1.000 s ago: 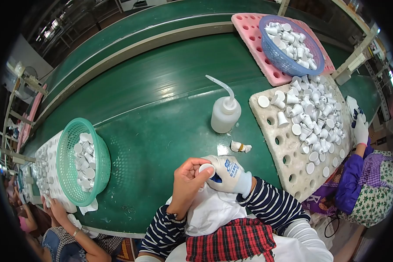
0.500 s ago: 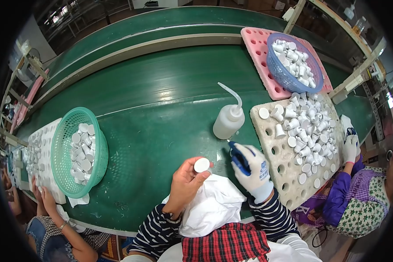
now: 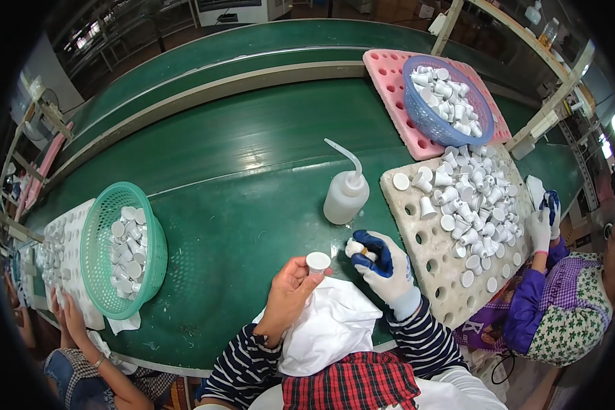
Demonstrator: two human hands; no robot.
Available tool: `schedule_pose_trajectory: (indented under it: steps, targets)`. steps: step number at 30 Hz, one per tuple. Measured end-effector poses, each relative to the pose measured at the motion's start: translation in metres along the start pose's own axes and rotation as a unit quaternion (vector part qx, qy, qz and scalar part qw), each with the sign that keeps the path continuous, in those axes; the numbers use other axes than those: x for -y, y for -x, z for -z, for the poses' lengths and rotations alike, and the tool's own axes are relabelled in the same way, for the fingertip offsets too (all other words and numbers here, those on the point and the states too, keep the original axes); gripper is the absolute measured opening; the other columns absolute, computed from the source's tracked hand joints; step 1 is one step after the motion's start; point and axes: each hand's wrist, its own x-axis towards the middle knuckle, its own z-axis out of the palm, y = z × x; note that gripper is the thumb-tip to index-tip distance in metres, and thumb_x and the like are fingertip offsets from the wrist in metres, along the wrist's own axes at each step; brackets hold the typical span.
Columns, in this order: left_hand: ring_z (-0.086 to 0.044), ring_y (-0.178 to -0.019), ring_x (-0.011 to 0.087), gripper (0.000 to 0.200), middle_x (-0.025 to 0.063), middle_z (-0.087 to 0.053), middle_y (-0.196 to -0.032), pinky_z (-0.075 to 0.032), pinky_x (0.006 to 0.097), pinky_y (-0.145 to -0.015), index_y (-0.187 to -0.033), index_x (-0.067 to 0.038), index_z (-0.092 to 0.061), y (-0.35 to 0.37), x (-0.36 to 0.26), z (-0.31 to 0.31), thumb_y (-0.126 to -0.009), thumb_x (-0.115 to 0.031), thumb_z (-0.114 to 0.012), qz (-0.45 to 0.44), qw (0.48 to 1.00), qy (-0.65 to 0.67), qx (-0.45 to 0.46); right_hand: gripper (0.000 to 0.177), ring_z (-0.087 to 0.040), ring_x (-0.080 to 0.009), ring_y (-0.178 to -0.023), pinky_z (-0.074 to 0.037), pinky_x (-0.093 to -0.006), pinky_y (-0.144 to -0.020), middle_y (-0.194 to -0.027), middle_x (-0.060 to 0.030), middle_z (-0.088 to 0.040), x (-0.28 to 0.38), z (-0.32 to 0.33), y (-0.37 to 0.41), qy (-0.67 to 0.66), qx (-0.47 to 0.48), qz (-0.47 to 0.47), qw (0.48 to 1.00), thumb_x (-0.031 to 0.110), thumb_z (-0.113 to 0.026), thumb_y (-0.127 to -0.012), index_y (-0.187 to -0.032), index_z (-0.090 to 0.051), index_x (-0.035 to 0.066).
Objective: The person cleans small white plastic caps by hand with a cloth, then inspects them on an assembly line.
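Note:
My bare left hand [image 3: 286,292] pinches a small white plastic cup [image 3: 318,261] by its sides, its round face turned up. To the right of it, my right hand [image 3: 389,270], in a white glove with blue-coated fingers, is closed on a white cotton-like wad [image 3: 354,248] with a brownish-yellow band. The wad is apart from the cup. Just beyond my right hand stands a translucent squeeze bottle [image 3: 346,198] with a bent spout. A white cloth [image 3: 331,321] lies under my wrists, across my lap and the table edge.
A green basket [image 3: 160,249] of white cups stands left. On the right, many similar cups [image 3: 482,205] cover a holed foam board [image 3: 417,256]. Behind it, a blue basket [image 3: 411,113] of cups rests on pink foam [image 3: 383,78]. Co-workers' hands [image 3: 543,222] are at both sides.
My right hand has lifted and turned, and the wad now shows in its fingers. My left hand still holds the cup, tilted slightly differently. The whole view has shifted a little.

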Motion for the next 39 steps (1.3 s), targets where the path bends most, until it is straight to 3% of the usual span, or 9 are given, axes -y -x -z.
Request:
schedule_pose_trajectory:
  steps: [1,4,7,11,16,19,23,28,39]
  targets:
    - [-0.049,-0.071,0.0022,0.027,0.0077,-0.062,-0.103,-0.041,0.0175,-0.058,-0.119,0.002,-0.050,0.001,-0.003,0.000,-0.095,-0.009,-0.055,0.023,1.000,0.001,0.000,0.040,-0.065,-0.0281,-0.089,-0.051,-0.0371,-0.080,-0.098,-0.0132,-0.067,0.005,-0.003,0.004,-0.097,-0.006,-0.053,0.994,0.005,-0.072,-0.072,-0.110,-0.059,0.002]
    - [-0.037,-0.060,0.0007,0.026,0.0032,-0.059,-0.091,-0.031,0.0168,-0.049,-0.116,0.001,-0.052,0.001,-0.005,0.003,-0.099,-0.018,-0.050,0.048,0.998,0.042,0.001,0.040,-0.065,-0.0300,-0.087,-0.052,-0.0361,-0.077,-0.099,-0.0156,-0.065,0.030,0.004,0.002,0.022,0.028,0.075,0.997,0.006,-0.074,-0.070,-0.107,-0.060,0.002]
    - [-0.037,-0.059,0.0019,0.029,-0.0006,-0.053,-0.081,-0.033,0.0165,-0.050,-0.114,0.000,-0.053,0.003,0.003,0.000,-0.100,-0.025,-0.046,0.076,0.988,0.131,0.012,0.037,-0.062,-0.0335,-0.082,-0.051,-0.0384,-0.073,-0.095,-0.0147,-0.062,0.048,-0.008,0.003,0.119,0.047,0.193,0.973,0.013,-0.074,-0.070,-0.106,-0.064,0.007]
    - [-0.035,-0.057,0.0018,0.030,-0.0016,-0.049,-0.078,-0.032,0.0161,-0.050,-0.115,-0.001,-0.053,0.000,0.009,0.007,-0.101,-0.027,-0.045,0.077,0.980,0.183,0.010,0.031,-0.060,-0.0320,-0.081,-0.049,-0.0405,-0.069,-0.094,-0.0116,-0.061,0.028,-0.024,0.008,0.131,0.021,0.124,0.983,0.012,-0.073,-0.071,-0.101,-0.064,0.008]
    - [-0.035,-0.058,0.0020,0.023,-0.0036,-0.048,-0.076,-0.033,0.0166,-0.050,-0.106,-0.004,-0.053,0.001,0.001,-0.001,-0.101,-0.025,-0.044,0.099,0.978,0.180,-0.023,0.035,-0.058,-0.0313,-0.083,-0.047,-0.0401,-0.072,-0.096,-0.0094,-0.059,0.041,-0.031,0.017,0.179,0.035,0.218,0.959,0.012,-0.071,-0.069,-0.103,-0.063,0.011]
    - [-0.035,-0.056,0.0015,0.025,-0.0034,-0.049,-0.076,-0.032,0.0164,-0.049,-0.107,-0.004,-0.053,-0.001,0.008,0.002,-0.100,-0.027,-0.046,0.070,0.975,0.208,-0.020,0.031,-0.058,-0.0319,-0.082,-0.046,-0.0414,-0.071,-0.096,-0.0101,-0.059,0.036,-0.030,0.003,0.182,0.015,0.166,0.969,0.012,-0.071,-0.070,-0.100,-0.063,0.010]
    - [-0.036,-0.057,0.0008,0.024,-0.0035,-0.050,-0.076,-0.032,0.0164,-0.049,-0.107,-0.007,-0.053,-0.002,0.004,-0.001,-0.100,-0.029,-0.047,0.103,0.979,0.164,-0.057,0.039,-0.058,-0.0315,-0.084,-0.045,-0.0414,-0.073,-0.099,-0.0093,-0.059,0.037,-0.041,0.020,0.182,0.042,0.242,0.952,0.010,-0.071,-0.066,-0.104,-0.061,0.010]
    - [-0.033,-0.055,0.0018,0.026,-0.0028,-0.045,-0.076,-0.032,0.0159,-0.048,-0.108,-0.006,-0.052,-0.003,0.006,0.006,-0.100,-0.030,-0.047,0.101,0.963,0.245,-0.047,0.036,-0.057,-0.0318,-0.085,-0.044,-0.0418,-0.075,-0.096,-0.0102,-0.060,0.026,-0.043,0.012,0.150,0.017,0.188,0.970,0.011,-0.071,-0.069,-0.104,-0.062,0.009]
    - [-0.033,-0.055,0.0021,0.027,-0.0020,-0.046,-0.073,-0.031,0.0170,-0.047,-0.105,-0.004,-0.052,0.000,0.006,0.008,-0.101,-0.030,-0.045,0.100,0.968,0.231,-0.011,0.032,-0.057,-0.0312,-0.085,-0.044,-0.0414,-0.076,-0.093,-0.0107,-0.059,0.026,-0.035,0.011,0.169,-0.014,0.165,0.972,0.011,-0.072,-0.068,-0.099,-0.063,0.008]
